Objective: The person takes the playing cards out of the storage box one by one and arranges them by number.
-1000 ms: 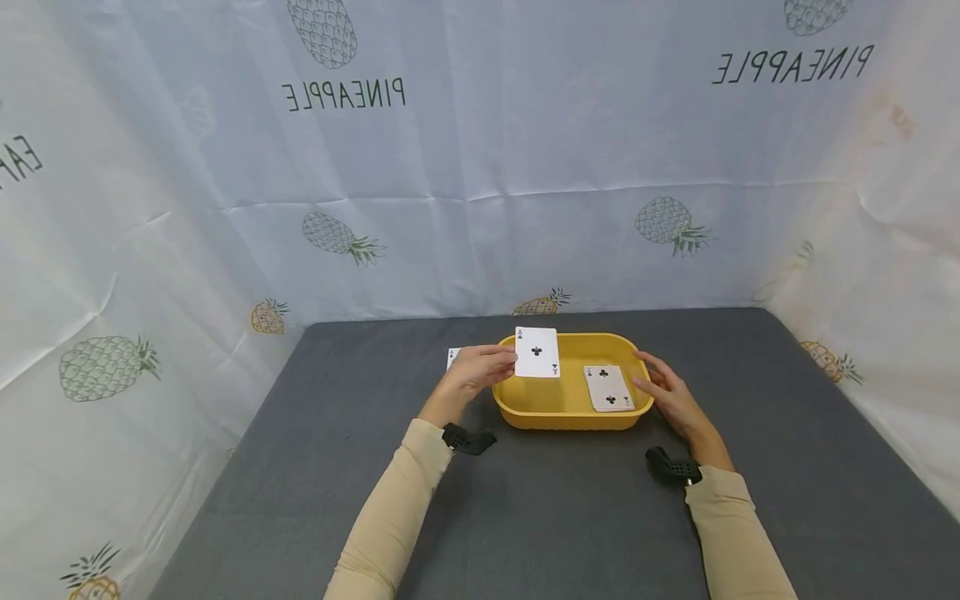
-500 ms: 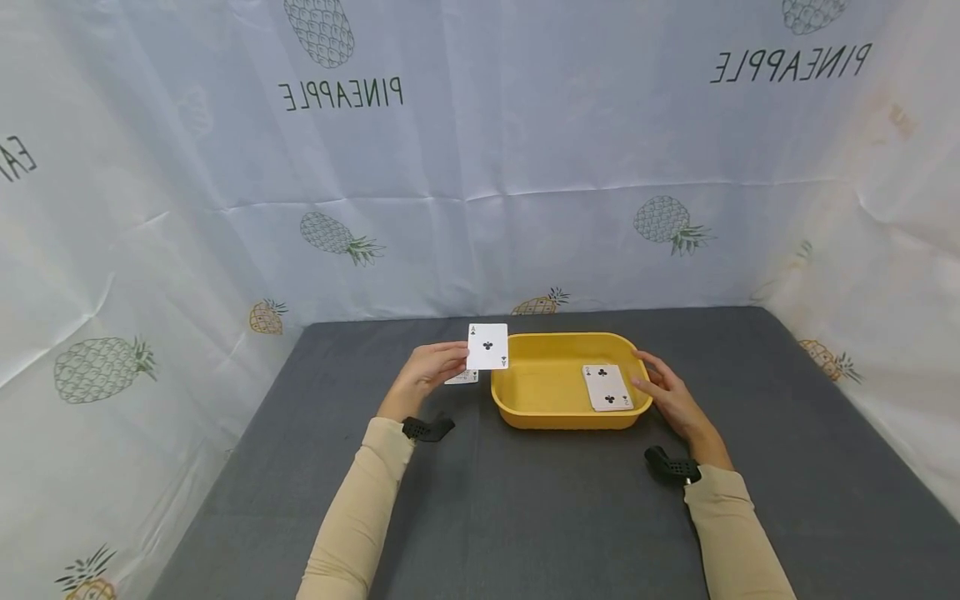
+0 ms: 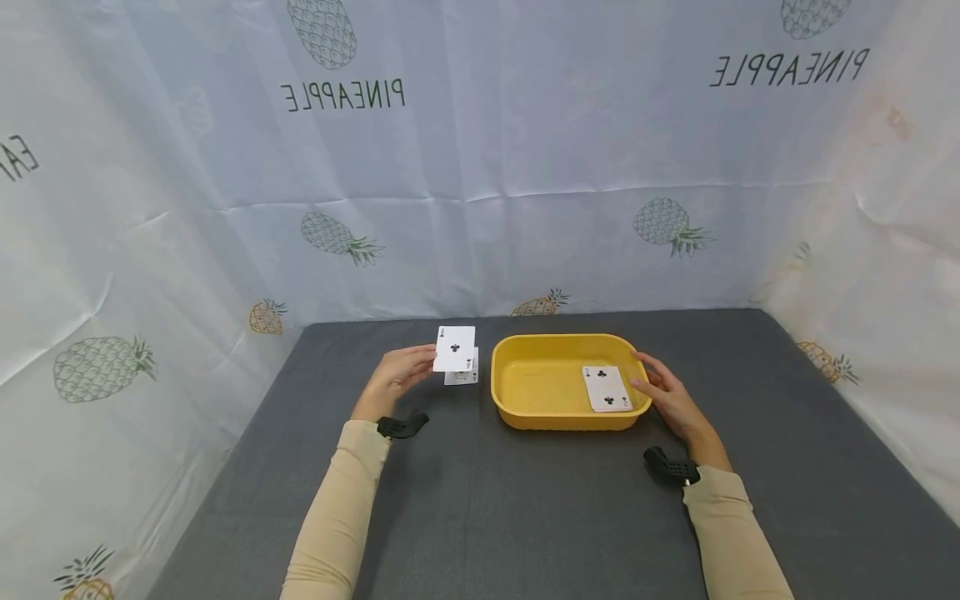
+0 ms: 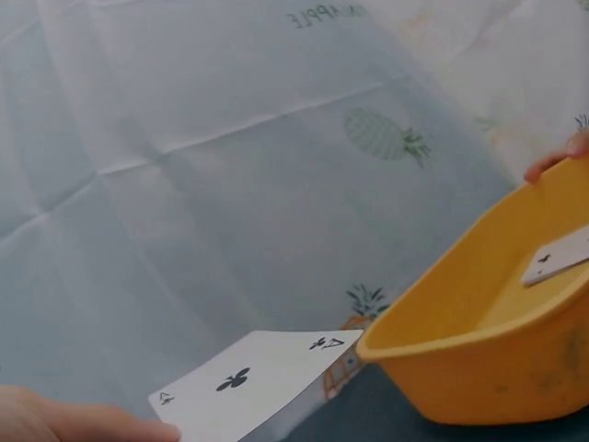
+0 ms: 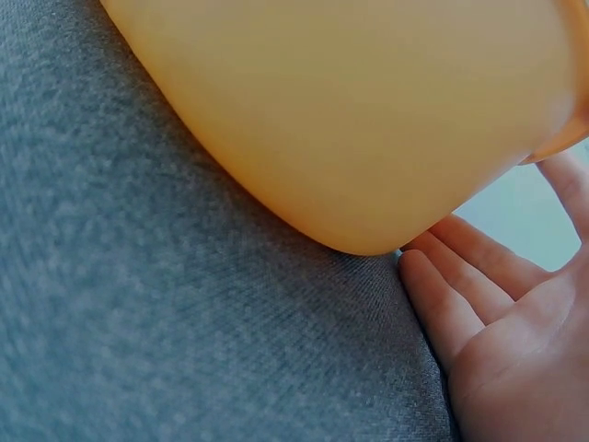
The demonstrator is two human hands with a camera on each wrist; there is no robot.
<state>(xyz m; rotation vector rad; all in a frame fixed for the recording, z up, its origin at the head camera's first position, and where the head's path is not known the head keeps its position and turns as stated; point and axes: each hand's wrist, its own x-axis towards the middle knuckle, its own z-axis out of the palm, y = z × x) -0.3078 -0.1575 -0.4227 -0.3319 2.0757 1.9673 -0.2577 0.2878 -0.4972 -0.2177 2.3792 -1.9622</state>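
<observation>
Head view shows me the left hand (image 3: 395,372) pinching the ace of clubs (image 3: 454,348), long axis pointing forward, partly covering another card (image 3: 461,378) left of the yellow tray (image 3: 540,387), whose right rim the right hand (image 3: 675,404) grips.

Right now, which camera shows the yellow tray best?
The head view: nearly the whole yellow tray shows, inside included. The left wrist view crops it at the right; the right wrist view shows only part of it, close up.
</observation>
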